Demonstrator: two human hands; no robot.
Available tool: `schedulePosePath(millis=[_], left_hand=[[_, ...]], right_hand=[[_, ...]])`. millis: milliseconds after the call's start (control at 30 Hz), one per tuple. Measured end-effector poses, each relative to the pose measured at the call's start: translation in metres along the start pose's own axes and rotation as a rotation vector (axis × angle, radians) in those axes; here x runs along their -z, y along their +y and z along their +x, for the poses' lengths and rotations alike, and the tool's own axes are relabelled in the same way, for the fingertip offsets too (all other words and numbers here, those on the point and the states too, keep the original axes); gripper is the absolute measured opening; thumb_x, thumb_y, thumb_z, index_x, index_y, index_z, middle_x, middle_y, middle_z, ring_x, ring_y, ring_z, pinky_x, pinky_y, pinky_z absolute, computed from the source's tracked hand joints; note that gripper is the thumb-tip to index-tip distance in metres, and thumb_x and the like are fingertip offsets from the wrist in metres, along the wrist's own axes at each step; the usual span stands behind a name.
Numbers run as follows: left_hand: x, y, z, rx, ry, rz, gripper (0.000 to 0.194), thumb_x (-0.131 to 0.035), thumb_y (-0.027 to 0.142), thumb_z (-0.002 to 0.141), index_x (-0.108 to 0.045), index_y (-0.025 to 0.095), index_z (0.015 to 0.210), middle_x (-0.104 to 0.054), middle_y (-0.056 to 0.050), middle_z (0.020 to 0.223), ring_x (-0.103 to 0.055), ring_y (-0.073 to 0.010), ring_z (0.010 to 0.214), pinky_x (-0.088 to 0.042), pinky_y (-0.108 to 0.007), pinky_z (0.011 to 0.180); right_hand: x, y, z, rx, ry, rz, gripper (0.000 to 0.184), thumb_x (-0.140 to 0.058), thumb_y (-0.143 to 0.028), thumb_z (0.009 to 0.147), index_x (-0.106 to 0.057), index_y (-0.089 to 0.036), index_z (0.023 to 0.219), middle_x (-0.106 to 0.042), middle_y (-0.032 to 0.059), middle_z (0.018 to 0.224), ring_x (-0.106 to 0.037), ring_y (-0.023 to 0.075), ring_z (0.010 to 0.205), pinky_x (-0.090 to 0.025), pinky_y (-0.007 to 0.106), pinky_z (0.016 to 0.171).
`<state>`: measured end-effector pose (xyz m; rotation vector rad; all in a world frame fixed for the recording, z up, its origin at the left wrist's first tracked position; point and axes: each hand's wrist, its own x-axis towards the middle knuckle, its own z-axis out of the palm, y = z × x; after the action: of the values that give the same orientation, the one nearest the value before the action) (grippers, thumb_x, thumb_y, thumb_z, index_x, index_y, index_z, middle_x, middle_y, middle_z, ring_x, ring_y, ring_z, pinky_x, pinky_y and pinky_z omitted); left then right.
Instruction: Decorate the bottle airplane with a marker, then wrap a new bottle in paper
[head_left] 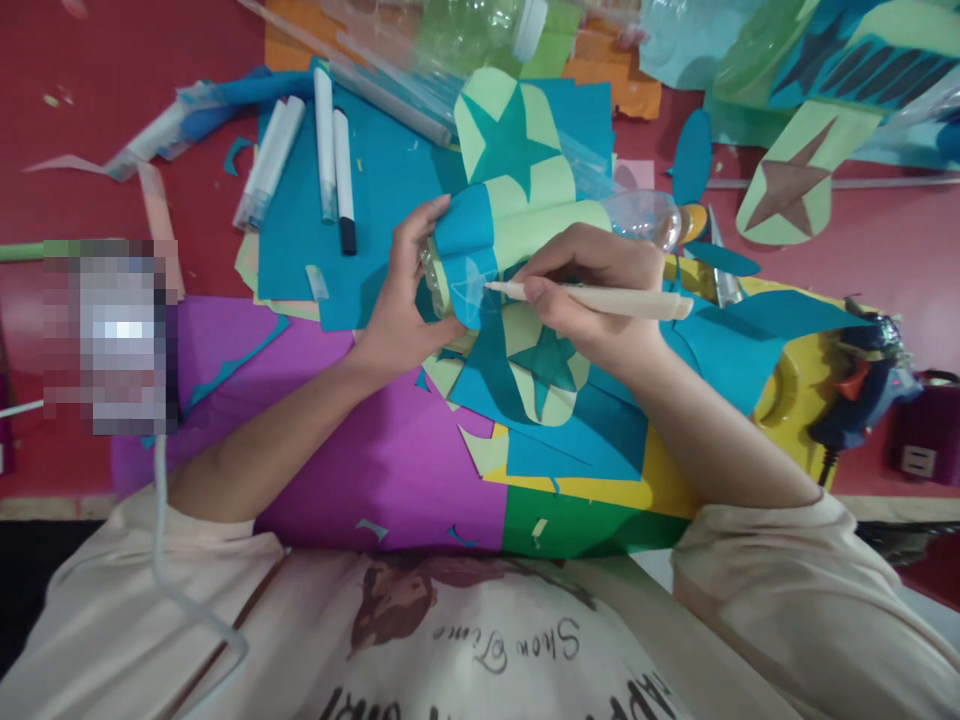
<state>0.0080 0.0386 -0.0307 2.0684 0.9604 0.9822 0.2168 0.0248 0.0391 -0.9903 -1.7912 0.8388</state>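
A cream, slim-barrelled marker [615, 300] touches a pale star outline [474, 290] on a blue-and-light-green paper craft piece [536, 222].
The piece is mid-counter [202, 50], its blue end between the left hand's [409, 305] spread thumb and fingers; the right hand's [619, 270] fingers pinch the marker. Leftward, white-barrelled markers [323, 145] lie on a blue paper sheet [292, 255].

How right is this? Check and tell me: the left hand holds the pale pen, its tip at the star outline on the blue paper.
The hand is wrong: the right hand holds the pale pen, not the left hand, as the head view shows. Its tip is indeed at the star outline on the blue paper.
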Motion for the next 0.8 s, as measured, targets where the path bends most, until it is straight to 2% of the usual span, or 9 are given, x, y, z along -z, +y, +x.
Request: schedulePosePath(millis=[167,433,567,800], left_hand=[[-0.0005,-0.0014,0.0002,0.005,-0.005,0.012,0.083,-0.041,0.080,0.083,-0.006,0.037,0.146,-0.024,-0.007,0.155,-0.027,-0.0323,0.148,-0.037,-0.049,0.117],[-0.0002,-0.0003,-0.0002,0.023,-0.021,0.035,0.080,-0.040,0.078,0.085,-0.002,0.041,0.145,-0.021,-0.003,0.156,-0.024,-0.0296,0.149,-0.034,-0.046,0.120],[-0.0012,0.0010,-0.0003,0.021,0.007,0.027,0.078,-0.044,0.074,0.087,-0.006,0.040,0.145,-0.025,-0.004,0.156,-0.028,-0.0284,0.148,-0.035,-0.047,0.120],[-0.0024,0.0003,-0.0005,0.009,0.031,-0.001,0.082,-0.048,0.076,0.083,-0.009,0.039,0.145,-0.027,-0.005,0.156,-0.029,-0.0290,0.148,-0.039,-0.045,0.118]], right_hand=[[-0.0003,0.0015,-0.0019,-0.072,-0.031,0.036,0.029,-0.060,-0.050,0.086,-0.063,-0.025,0.074,-0.065,0.0011,0.061,-0.055,0.0145,0.055,-0.045,0.030,0.050],[0.0006,-0.0001,-0.0007,-0.045,-0.014,0.021,0.025,-0.062,-0.038,0.084,-0.060,-0.024,0.064,-0.060,-0.0007,0.057,-0.051,0.0131,0.051,-0.041,0.030,0.048],[-0.0002,-0.0010,-0.0004,-0.049,0.008,0.026,0.030,-0.061,-0.046,0.084,-0.060,-0.024,0.064,-0.059,-0.0008,0.055,-0.051,0.0130,0.051,-0.040,0.030,0.048],[0.0000,-0.0030,-0.0012,-0.145,-0.015,0.041,0.031,-0.061,-0.053,0.083,-0.063,-0.026,0.069,-0.063,0.0013,0.058,-0.051,0.0153,0.050,-0.040,0.033,0.047]])
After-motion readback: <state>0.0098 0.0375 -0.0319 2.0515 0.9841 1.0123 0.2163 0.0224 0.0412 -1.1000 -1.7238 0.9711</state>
